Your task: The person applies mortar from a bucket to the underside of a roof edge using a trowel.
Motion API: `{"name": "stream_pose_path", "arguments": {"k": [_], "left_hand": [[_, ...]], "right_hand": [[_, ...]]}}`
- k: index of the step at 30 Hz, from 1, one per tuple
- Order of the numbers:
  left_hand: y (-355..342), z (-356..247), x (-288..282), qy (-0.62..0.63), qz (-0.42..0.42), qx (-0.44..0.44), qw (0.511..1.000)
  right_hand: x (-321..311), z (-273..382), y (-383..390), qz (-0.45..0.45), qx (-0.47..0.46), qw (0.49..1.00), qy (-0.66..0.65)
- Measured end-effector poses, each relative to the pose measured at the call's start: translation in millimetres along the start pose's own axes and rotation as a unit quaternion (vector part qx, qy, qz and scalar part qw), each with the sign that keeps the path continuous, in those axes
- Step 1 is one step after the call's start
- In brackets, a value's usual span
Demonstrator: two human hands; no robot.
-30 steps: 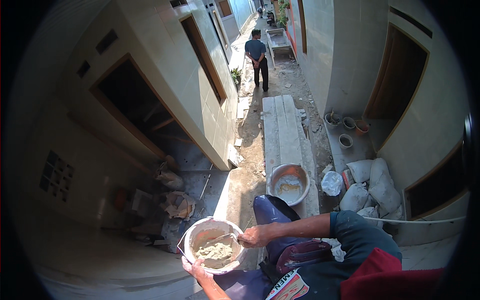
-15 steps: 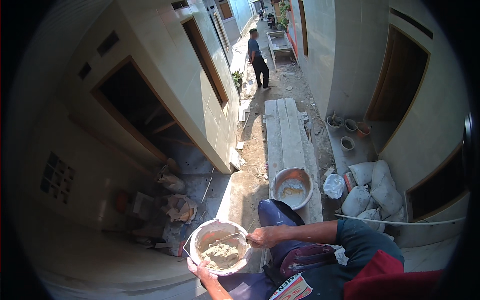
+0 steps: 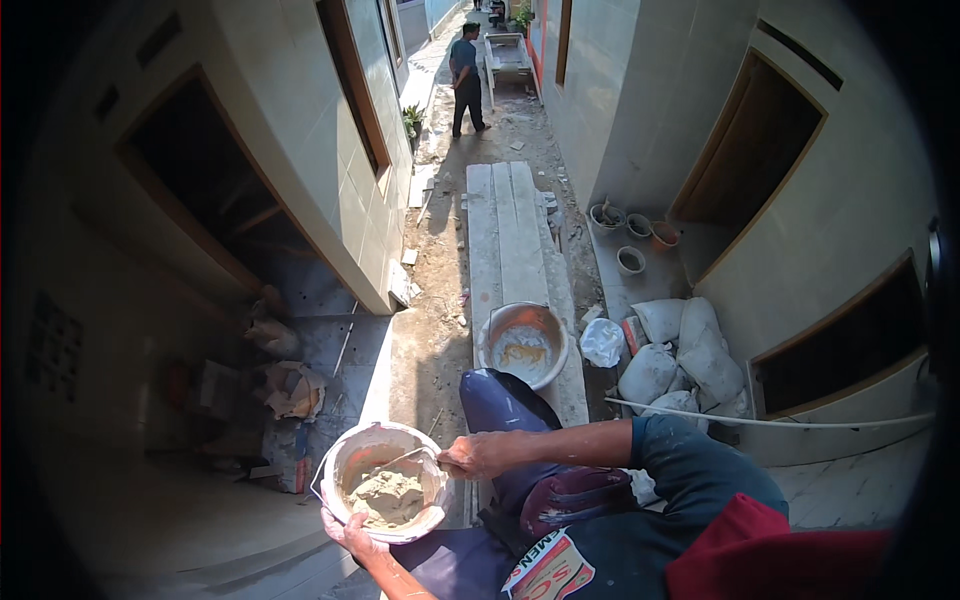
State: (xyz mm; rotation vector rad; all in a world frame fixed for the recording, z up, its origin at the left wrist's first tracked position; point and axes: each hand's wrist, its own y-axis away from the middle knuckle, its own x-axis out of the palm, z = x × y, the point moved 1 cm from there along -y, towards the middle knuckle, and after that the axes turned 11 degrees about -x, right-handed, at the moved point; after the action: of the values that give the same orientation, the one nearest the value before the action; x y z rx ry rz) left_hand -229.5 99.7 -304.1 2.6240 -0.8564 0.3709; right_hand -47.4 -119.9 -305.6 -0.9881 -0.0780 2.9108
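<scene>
A white bucket (image 3: 362, 455) with pale, lumpy wet mortar (image 3: 392, 492) inside is low in the view, above my left thigh. My left hand (image 3: 352, 535) grips its lower left rim. My right hand (image 3: 468, 457) is closed on a thin metal tool (image 3: 408, 456) at the bucket's right rim; the tool reaches into the bucket, and its far end is hard to make out. Just beyond my bent knee, a second bucket (image 3: 542, 372), coated inside with white and tan residue, stands on long dusty planks (image 3: 497, 245).
A person (image 3: 466, 75) stands in the narrow alley near a pale trolley or frame (image 3: 508, 55). Sacks (image 3: 705, 360), small pots (image 3: 630, 260) and a white pipe (image 3: 830, 422) are at right. Torn paper bags (image 3: 293, 390) lie at left beside a doorway (image 3: 210, 160).
The whole view has shifted, so the surroundings and both hands sit further left in the frame. The person down the alley has turned from back-on to side-on. Both hands keep their grip.
</scene>
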Motion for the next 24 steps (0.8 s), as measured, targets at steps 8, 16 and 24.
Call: {"name": "stream_pose_path", "arguments": {"k": [8,16,24], "left_hand": [[5.2,22.2,-0.6,0.041,0.0,-0.015,0.999],[-5.5,17.9,12.4,0.073,0.017,-0.017,0.997],[-9.3,28.1,8.1,0.071,0.005,-0.043,0.997]], "right_hand": [[13.3,-3.9,6.9,0.052,0.069,0.996,-0.018],[7.1,-13.0,-4.1,0.003,0.02,0.999,-0.041],[50.0,-60.9,-1.2,0.056,0.002,0.997,-0.058]]}}
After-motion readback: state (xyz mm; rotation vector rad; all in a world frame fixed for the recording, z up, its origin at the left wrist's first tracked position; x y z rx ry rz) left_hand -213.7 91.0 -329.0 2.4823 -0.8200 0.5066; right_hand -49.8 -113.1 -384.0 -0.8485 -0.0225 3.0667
